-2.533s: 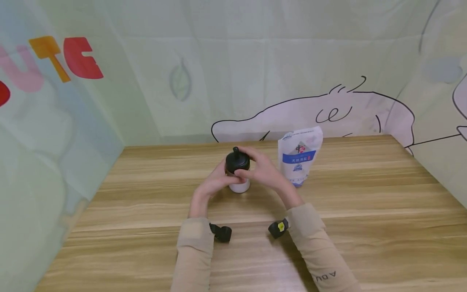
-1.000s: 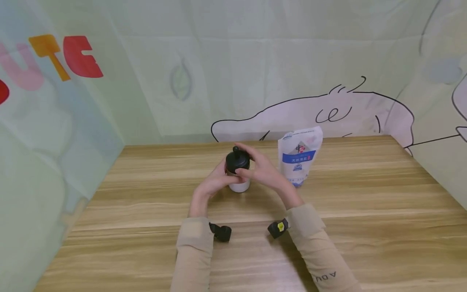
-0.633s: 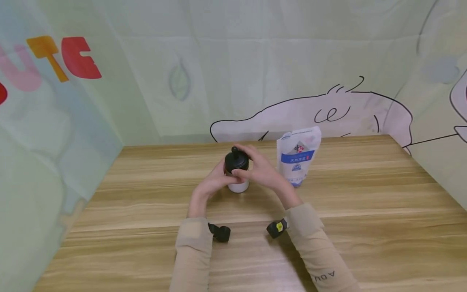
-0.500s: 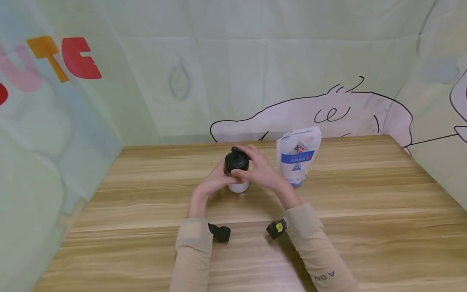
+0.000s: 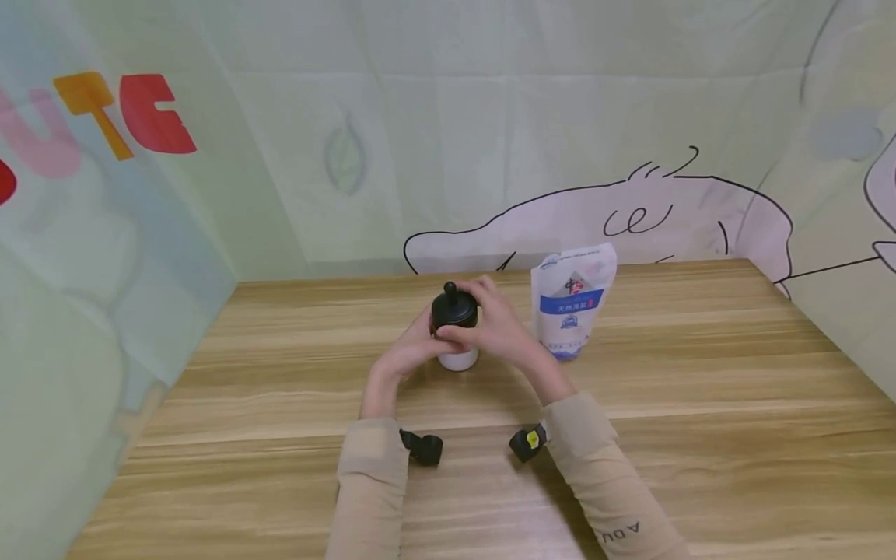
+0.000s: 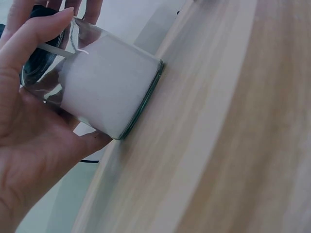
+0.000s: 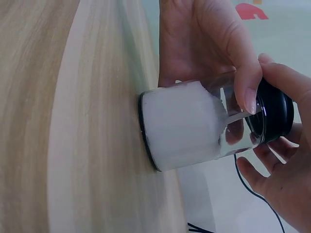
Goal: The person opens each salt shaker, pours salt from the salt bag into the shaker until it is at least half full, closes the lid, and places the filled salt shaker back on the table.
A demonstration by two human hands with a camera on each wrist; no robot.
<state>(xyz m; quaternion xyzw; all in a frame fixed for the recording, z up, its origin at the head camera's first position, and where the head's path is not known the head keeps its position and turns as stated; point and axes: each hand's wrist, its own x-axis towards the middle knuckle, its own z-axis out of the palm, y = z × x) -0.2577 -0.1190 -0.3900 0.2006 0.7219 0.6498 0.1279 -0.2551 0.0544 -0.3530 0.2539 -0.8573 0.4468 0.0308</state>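
A clear glass jar (image 7: 184,126) filled partway with white, salt-like grains stands upright on the table. Its black lid (image 5: 453,311) has a knob (image 5: 451,292) on top. Under the lid, a thin pale stem (image 7: 237,117) reaches down into the grains. My left hand (image 5: 407,348) is wrapped round the glass body, its thumb (image 7: 248,87) lying across the upper glass. From the other side my right hand (image 5: 505,328) grips the lid, thumb in front and fingers behind. A white pouch (image 5: 572,303) with a blue band stands right of my right hand.
The wooden table (image 5: 280,404) runs back to a printed cloth backdrop (image 5: 434,155). Black wrist cameras (image 5: 424,449) hang inward from both sleeves. Dark cables (image 7: 260,196) show beyond the table edge in the right wrist view.
My right thumb has slid slightly left along the lid's edge, and the right wrist has shifted a little left. My left hand, the jar and the pouch stay in place.
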